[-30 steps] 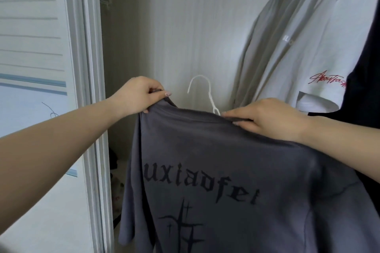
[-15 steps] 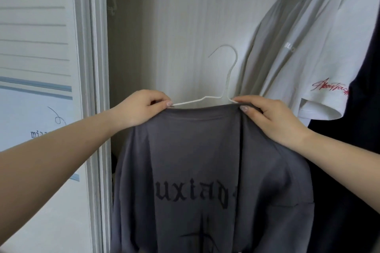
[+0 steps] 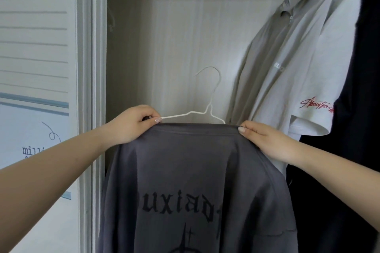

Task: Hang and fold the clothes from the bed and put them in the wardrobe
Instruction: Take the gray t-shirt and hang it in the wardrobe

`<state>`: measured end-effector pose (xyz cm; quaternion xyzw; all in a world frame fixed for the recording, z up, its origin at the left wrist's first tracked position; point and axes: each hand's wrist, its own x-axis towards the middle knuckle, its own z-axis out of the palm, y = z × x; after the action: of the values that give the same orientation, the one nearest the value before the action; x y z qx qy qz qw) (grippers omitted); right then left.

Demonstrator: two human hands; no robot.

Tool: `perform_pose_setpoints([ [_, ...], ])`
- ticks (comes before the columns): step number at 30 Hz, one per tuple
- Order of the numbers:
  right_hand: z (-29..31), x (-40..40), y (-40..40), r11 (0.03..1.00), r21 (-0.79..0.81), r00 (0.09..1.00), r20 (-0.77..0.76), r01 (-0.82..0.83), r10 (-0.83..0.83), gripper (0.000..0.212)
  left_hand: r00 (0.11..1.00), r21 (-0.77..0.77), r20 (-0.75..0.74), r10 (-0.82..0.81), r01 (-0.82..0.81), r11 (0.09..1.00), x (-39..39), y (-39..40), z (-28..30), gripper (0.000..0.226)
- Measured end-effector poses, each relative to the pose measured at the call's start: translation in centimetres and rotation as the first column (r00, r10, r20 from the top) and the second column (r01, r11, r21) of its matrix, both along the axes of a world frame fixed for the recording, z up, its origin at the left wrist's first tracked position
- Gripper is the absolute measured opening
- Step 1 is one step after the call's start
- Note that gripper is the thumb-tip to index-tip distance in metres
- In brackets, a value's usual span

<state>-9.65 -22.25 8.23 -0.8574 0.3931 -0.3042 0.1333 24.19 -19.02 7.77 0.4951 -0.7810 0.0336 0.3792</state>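
Observation:
A dark grey T-shirt [image 3: 195,170] with black gothic lettering hangs on a thin white wire hanger [image 3: 207,109] in front of the open wardrobe [image 3: 174,26]. My left hand [image 3: 133,125] grips the shirt's left shoulder together with the hanger's left arm. My right hand [image 3: 265,139] pinches the collar edge at the right shoulder. The hanger's hook stands free in the air, well below the top of the wardrobe. The shirt's lower part runs out of the frame.
A light grey zip shirt [image 3: 277,57], a white T-shirt [image 3: 320,68] with red script on the sleeve and a black garment [image 3: 366,109] hang at the right. The wardrobe's sliding door and frame [image 3: 90,68] stand at the left.
The shirt's collar now covers the hanger's right side, and the shirt's back is spread wider across the hanger. Both hands keep their hold and sit slightly higher towards the wardrobe.

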Motion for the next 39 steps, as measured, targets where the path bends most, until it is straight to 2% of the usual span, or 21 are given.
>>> perform_pose_setpoints([
  [5,-0.3,0.9,0.4,0.988,-0.149,0.987,0.157,0.049,-0.025,0.026,0.994,0.066,-0.082,-0.074,0.08,0.995,-1.3,0.1,-0.4,0.023],
  [8,-0.2,2.2,0.6,0.978,-0.21,0.993,0.117,0.016,0.009,0.023,0.984,0.023,-0.118,-0.131,0.135,0.991,-3.2,-0.1,-0.2,0.027],
  [13,0.9,-0.1,0.4,0.956,-0.285,0.996,0.08,0.071,-0.05,0.022,0.993,-0.078,-0.114,0.014,-0.023,0.997,-1.8,-0.2,0.6,0.028],
  [15,1.5,-1.1,0.3,0.974,-0.209,0.992,0.113,0.082,-0.06,0.02,0.988,-0.081,-0.147,0.05,-0.062,0.995,-1.3,-0.3,0.8,0.029],
  [17,2.3,-0.7,0.8,0.999,-0.046,0.993,0.116,-0.001,0.006,0.015,0.989,-0.095,-0.129,0.075,-0.088,0.992,-1.9,-0.7,1.1,0.028],
  [19,3.3,0.2,1.5,0.988,0.114,0.994,0.022,-0.105,0.103,0.019,0.99,-0.126,-0.11,0.091,-0.104,0.987,-3.1,-1.3,1.5,0.024],
  [21,3.7,0.6,1.9,0.93,0.29,0.973,0.031,-0.227,0.228,0.007,0.983,-0.128,-0.14,0.116,-0.135,0.983,-3.8,-2.0,2.1,0.022],
  [24,3.8,0.0,2.4,0.719,0.529,0.891,0.317,-0.451,0.325,0.023,0.937,-0.05,-0.275,0.213,-0.235,0.971,-3.6,-3.0,3.0,0.035],
  [26,3.8,-0.3,2.3,0.614,0.55,0.82,0.453,-0.566,0.349,0.028,0.908,0.003,-0.308,0.285,-0.299,0.954,-3.5,-3.6,3.6,0.046],
  [27,4.0,-0.2,2.1,0.617,0.529,0.803,0.492,-0.582,0.335,0.027,0.896,0.023,-0.312,0.316,-0.325,0.945,-3.6,-3.8,3.9,0.051],
  [30,5.3,0.5,0.7,0.769,0.388,0.808,0.523,-0.509,0.27,0.018,0.872,0.066,-0.342,0.35,-0.35,0.935,-4.6,-4.4,4.9,0.061],
  [34,7.6,1.5,-0.6,0.857,0.305,0.784,0.597,-0.416,0.169,0.041,0.838,0.081,-0.5,0.218,-0.205,0.975,-6.7,-5.4,6.5,0.058],
  [36,8.5,1.6,-0.8,0.887,0.275,0.774,0.62,-0.372,0.133,0.043,0.8,0.089,-0.593,0.096,-0.053,0.995,-8.3,-5.7,7.5,0.063],
  [37,9.0,1.6,-0.7,0.895,0.261,0.761,0.638,-0.361,0.121,0.038,0.753,0.091,-0.658,0.009,0.068,0.994,-9.2,-5.8,7.8,0.06],
  [39,10.3,1.8,-0.9,0.908,0.24,0.72,0.687,-0.345,0.092,0.026,0.579,0.115,-0.805,-0.126,0.361,0.925,-11.3,-5.8,8.6,0.043],
])
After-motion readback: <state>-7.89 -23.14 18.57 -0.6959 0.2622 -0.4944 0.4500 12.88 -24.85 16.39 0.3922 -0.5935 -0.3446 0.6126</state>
